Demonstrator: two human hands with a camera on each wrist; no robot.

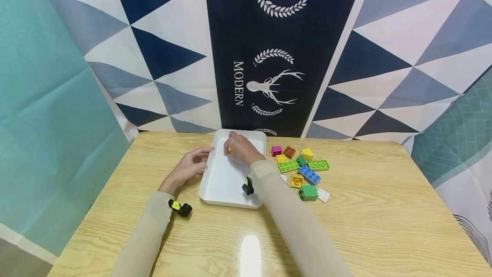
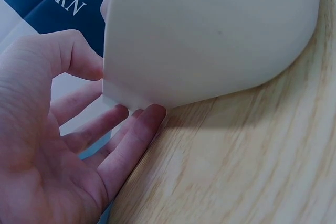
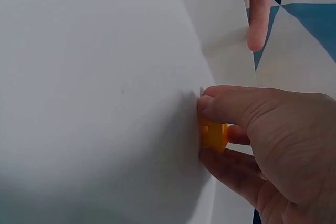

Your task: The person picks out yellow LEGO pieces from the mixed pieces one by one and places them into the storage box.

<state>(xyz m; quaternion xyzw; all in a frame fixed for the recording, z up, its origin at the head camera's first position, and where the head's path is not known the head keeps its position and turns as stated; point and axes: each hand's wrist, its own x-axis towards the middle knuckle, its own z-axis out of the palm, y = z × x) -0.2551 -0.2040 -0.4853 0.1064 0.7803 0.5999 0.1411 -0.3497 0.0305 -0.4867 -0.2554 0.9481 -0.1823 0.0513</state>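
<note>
A white tray (image 1: 230, 183) lies on the wooden table. Over its far left part is my right hand (image 1: 240, 148), which pinches a small yellow toy brick (image 3: 214, 135) between thumb and fingers. In the right wrist view the brick is right at the tray floor, near the side wall, and partly hidden by the fingers. Beside the tray's left edge, my left hand (image 1: 188, 168) has its fingers spread. Its fingertips touch the outside of the tray wall (image 2: 210, 40) in the left wrist view, and one finger (image 3: 257, 30) reaches the rim.
To the right of the tray lie several loose toy bricks, among them a blue one (image 1: 309, 175), a green one (image 1: 308, 193), a magenta one (image 1: 276, 151) and a brown one (image 1: 289, 152). A patterned cloth (image 1: 173, 54) hangs behind the table (image 1: 384, 208).
</note>
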